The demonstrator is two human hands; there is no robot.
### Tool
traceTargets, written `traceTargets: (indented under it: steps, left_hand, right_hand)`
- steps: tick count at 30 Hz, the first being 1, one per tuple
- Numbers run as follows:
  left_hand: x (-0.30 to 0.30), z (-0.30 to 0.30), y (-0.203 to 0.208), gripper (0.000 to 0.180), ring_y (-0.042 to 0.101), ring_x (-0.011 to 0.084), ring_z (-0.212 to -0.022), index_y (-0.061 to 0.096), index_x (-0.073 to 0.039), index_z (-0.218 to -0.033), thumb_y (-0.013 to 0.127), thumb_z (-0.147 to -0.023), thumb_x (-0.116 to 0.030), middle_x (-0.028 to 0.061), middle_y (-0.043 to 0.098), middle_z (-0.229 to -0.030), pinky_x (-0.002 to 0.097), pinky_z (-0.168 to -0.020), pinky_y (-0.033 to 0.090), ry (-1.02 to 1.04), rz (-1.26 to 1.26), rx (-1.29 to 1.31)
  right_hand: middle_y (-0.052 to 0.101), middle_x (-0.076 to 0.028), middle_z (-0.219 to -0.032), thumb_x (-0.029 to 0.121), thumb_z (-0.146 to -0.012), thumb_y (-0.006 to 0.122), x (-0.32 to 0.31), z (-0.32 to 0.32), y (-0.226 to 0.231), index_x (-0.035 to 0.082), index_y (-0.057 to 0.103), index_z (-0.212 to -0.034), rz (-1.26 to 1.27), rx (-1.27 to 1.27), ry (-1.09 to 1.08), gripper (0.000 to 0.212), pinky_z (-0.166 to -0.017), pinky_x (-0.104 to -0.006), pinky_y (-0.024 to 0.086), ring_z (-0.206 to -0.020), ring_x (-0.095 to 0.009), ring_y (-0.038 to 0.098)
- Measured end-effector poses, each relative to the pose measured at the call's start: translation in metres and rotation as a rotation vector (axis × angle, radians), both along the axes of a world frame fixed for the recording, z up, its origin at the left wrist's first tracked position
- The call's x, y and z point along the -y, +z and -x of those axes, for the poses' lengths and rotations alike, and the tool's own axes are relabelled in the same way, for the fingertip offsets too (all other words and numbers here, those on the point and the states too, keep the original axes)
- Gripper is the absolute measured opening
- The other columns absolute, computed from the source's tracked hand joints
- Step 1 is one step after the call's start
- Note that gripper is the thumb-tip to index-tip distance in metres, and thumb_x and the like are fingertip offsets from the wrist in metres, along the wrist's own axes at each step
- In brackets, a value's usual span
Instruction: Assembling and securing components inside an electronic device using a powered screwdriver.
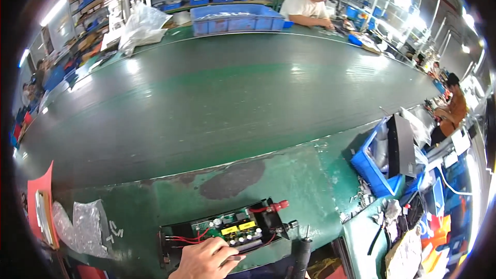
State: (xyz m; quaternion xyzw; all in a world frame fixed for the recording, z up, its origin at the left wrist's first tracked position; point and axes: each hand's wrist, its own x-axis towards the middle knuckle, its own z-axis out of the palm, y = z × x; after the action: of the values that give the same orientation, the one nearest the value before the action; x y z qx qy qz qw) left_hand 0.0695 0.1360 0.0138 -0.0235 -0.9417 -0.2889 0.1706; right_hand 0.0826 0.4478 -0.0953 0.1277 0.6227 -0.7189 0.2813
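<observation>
An oblong black casing lies near me on the green bench, its top off. Inside it is a green circuit board with yellow blocks, several round capacitors and red wires. A red terminal sticks out at its far right corner. My left hand is at the casing's near edge, fingers closed together by a small dark piece that I cannot make out. To the right, a dark powered screwdriver stands with its bit upward. My right hand holds it low down, mostly cut off by the lower edge.
Beyond the bench runs a wide green conveyor belt. Clear plastic bags and a red folder lie left. A blue crate with dark panels and scattered metal pieces are right. Across the belt a person works beside a blue tub.
</observation>
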Motion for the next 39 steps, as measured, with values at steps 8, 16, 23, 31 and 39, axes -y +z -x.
traceTargets:
  steps: [8, 16, 23, 31, 39]
  left_hand:
    - [0.002, 0.0, 0.002, 0.018, 0.063, 0.0243, -0.066, 0.067, -0.008, -0.083, 0.085, -0.081, -0.011, 0.0059, 0.061, -0.081, 0.0335, -0.058, 0.052, 0.034, -0.109, -0.067]
    - [0.0, 0.002, 0.006, 0.013, 0.065, 0.0271, -0.07, 0.068, -0.005, -0.086, 0.08, -0.088, -0.011, 0.0082, 0.064, -0.083, 0.0352, -0.06, 0.052, 0.143, -0.111, -0.098]
    - [-0.004, 0.002, 0.004, 0.014, 0.064, 0.0292, -0.069, 0.066, -0.004, -0.085, 0.077, -0.092, -0.011, 0.0094, 0.063, -0.081, 0.0359, -0.06, 0.051, 0.201, -0.091, -0.079]
    - [-0.005, 0.005, -0.019, 0.014, 0.068, 0.0223, -0.066, 0.067, -0.005, -0.085, 0.081, -0.083, -0.008, 0.0056, 0.065, -0.08, 0.0308, -0.056, 0.052, 0.304, -0.08, -0.045]
    - [-0.008, 0.005, -0.017, 0.013, 0.069, 0.0264, -0.068, 0.063, -0.001, -0.091, 0.075, -0.085, 0.0, 0.0105, 0.066, -0.085, 0.0347, -0.061, 0.055, 0.321, -0.211, -0.121]
  right_hand:
    - [0.055, 0.002, -0.077, 0.019, -0.092, 0.071, 0.012, 0.004, 0.012, 0.009, 0.054, -0.128, -0.019, -0.055, -0.001, 0.041, -0.043, -0.0218, 0.036, -0.052, -0.006, 0.046]
    - [0.057, 0.002, -0.077, 0.019, -0.093, 0.071, 0.012, 0.005, 0.012, 0.009, 0.056, -0.12, -0.03, -0.044, 0.034, 0.033, -0.046, -0.0212, 0.036, -0.054, -0.005, 0.046]
    - [0.058, 0.002, -0.075, 0.023, -0.092, 0.073, 0.016, 0.005, 0.017, 0.01, 0.057, -0.115, 0.015, -0.068, -0.008, 0.031, -0.045, -0.0202, 0.034, -0.053, -0.005, 0.045]
    - [0.058, 0.001, -0.076, 0.02, -0.093, 0.071, 0.013, 0.009, 0.024, 0.01, 0.057, -0.117, 0.05, -0.04, 0.029, 0.03, -0.045, -0.019, 0.034, -0.053, -0.004, 0.044]
    - [0.06, 0.001, -0.079, 0.013, -0.093, 0.07, 0.01, 0.024, 0.047, 0.006, 0.056, -0.122, 0.086, -0.06, 0.049, 0.033, -0.05, -0.0184, 0.036, -0.057, -0.003, 0.046]
